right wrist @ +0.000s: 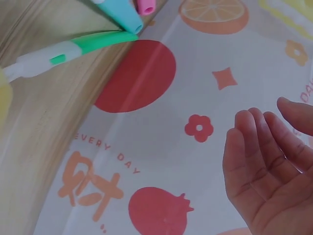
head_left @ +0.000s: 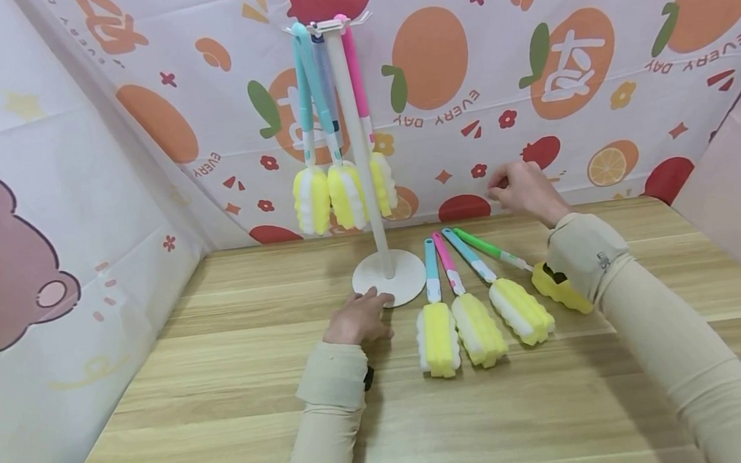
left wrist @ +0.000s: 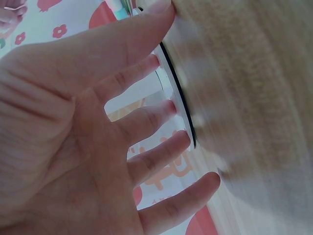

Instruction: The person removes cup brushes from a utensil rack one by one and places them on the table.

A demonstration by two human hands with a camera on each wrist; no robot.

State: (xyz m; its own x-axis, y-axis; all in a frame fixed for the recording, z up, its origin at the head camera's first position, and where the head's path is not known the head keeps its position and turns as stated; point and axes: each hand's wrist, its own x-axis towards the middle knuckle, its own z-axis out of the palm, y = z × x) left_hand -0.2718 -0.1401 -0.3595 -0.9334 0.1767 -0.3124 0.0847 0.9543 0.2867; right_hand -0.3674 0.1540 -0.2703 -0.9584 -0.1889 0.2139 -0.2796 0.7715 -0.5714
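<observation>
Four sponge brushes (head_left: 478, 329) lie on the table (head_left: 252, 389) beside a white stand (head_left: 360, 151) bearing more.
Hanging them up seems the step in hand; the next move likely wants a handle (head_left: 477, 243) pinched. The left hand (head_left: 360, 319) touches the base (head_left: 407, 272), fingers spread; the right hand (head_left: 525, 187) hovers beyond the brushes, its empty palm and close-set fingers plain only in the right wrist view.

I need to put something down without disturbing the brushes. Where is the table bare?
The table is bare left of the stand, between the left hand and the bear-print cloth. Another free patch lies in front of the lying brushes, between the sleeves. Crowded: right of the stand's base, where four brushes fan out.
</observation>
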